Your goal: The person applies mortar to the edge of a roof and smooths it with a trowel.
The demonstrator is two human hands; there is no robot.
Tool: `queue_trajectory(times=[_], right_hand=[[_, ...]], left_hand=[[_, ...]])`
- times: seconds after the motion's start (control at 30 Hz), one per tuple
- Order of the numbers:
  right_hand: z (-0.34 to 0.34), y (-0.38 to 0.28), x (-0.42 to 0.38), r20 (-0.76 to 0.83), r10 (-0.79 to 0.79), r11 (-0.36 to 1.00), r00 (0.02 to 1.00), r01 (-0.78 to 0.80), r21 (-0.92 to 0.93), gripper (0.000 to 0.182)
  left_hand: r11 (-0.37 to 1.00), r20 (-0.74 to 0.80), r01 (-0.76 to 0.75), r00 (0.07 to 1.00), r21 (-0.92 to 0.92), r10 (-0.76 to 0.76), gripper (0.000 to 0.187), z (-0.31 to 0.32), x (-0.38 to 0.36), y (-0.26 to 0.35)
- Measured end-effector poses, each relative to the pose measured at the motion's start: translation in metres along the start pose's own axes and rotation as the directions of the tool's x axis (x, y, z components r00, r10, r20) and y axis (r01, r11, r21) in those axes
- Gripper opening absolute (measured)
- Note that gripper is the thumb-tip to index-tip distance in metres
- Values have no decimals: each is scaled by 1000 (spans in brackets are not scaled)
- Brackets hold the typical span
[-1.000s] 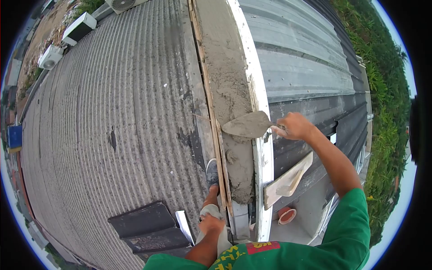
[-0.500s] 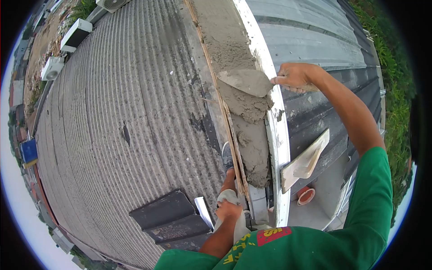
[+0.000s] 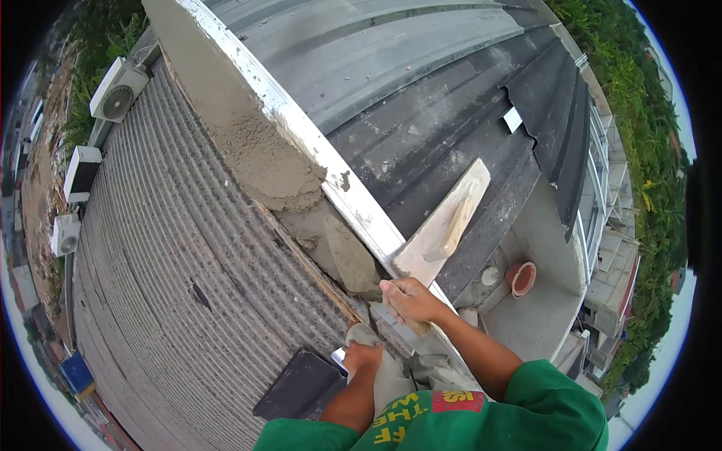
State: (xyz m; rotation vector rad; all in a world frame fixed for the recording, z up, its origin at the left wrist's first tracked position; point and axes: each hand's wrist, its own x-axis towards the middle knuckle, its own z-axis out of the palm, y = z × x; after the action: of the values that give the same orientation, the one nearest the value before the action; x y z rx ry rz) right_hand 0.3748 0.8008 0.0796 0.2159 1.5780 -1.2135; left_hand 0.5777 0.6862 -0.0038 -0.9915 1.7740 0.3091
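Note:
My right hand (image 3: 411, 304) is closed round the handle of a trowel (image 3: 350, 258). The blade, smeared with grey mortar, lies over the near end of the mortar bed, close to the white edge strip (image 3: 374, 225). Wet mortar (image 3: 263, 161) fills the channel between this strip and a thin wooden board (image 3: 304, 263), with a rough, lumpy edge beyond the trowel. On my bent knee, my left hand (image 3: 362, 356) rests with curled fingers, partly hidden. A plastering float (image 3: 468, 199) with a wooden handle lies across the white strip and the dark roof sheets.
Corrugated roofing (image 3: 173, 240) spreads to the left, with a loose dark sheet (image 3: 301, 383) near my leg. Dark metal roofing (image 3: 429, 135) lies to the right. Below it, an orange bucket (image 3: 520, 279) stands at a lower level. Air-conditioner units (image 3: 120, 90) line the far left edge.
My right hand has drawn the trowel toward my body, from the lumpy mortar to the near end of the bed. The view has turned; my left hand stays on the knee.

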Motion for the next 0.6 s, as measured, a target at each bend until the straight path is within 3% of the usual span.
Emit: queue_trajectory(times=[0.07, 0.13, 0.23, 0.3, 0.37, 0.43, 0.5, 0.6], right_hand=[[-29, -30, 20, 126, -4, 913, 992, -47, 404, 52], [-70, -63, 61, 191, -19, 875, 981, -76, 479, 49], [-94, -130, 120, 121, 101, 953, 987, -131, 272, 43], [-82, -156, 129, 193, 170, 969, 966, -199, 147, 39], [-56, -161, 125, 144, 228, 968, 963, -240, 69, 41], [-38, -143, 108, 91, 281, 958, 955, -285, 32, 45], [-32, -116, 88, 98, 226, 973, 969, -228, 16, 49], [-33, -116, 45, -118, 81, 900, 990, -124, -418, 52]], left_hand=[[1000, -9, 14, 1000, -9, -14, 81, 1, 1, -4], [1000, 5, -8, 1000, 3, 8, 81, 1, -3, -2], [999, -49, -34, 998, 4, 35, 81, 17, 1, -7], [999, -8, -8, 1000, -40, 8, 81, 22, 3, -11], [998, 100, 2, 995, -60, 5, 88, 14, 3, -11], [998, 73, -15, 997, -64, 20, 88, 14, 1, -10], [997, 67, -15, 998, -81, 20, 92, 16, 5, -12], [990, 83, 11, 997, -138, 0, 92, 4, 5, -15]])
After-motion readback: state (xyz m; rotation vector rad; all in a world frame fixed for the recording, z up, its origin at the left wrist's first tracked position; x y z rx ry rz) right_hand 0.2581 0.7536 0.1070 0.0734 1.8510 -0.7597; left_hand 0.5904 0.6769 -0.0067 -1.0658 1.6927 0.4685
